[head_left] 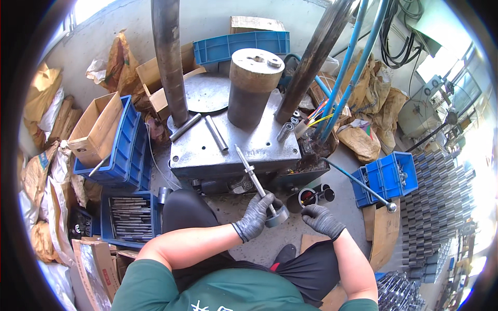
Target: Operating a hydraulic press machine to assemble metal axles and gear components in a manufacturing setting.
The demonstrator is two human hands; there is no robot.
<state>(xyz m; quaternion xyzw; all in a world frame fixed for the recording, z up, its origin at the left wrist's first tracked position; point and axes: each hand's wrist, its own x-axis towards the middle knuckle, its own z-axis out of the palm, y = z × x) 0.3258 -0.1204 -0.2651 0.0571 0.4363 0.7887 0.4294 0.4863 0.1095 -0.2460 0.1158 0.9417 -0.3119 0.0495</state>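
Note:
My left hand point(254, 216), in a dark grey glove, is closed around a slim metal rod point(253, 176). The rod tilts up and to the left, with a pointed tip and a small collar partway along it. A wide metal ring point(277, 217) sits at its lower end, beside my fingers. My right hand point(323, 221), gloved alike, has its fingers curled together; what they hold, if anything, is hidden. Just beyond it stand dark open cylinders point(307, 197), one with something red and yellow inside.
Ahead is a steel press bed point(244, 150) with two thick columns point(169, 62), a heavy ram cylinder point(254, 88) and loose metal tubes point(216, 133). A blue crate of rods point(130, 217) stands at left. Blue bins point(386, 179) and stacked metal parts point(436, 202) are at right.

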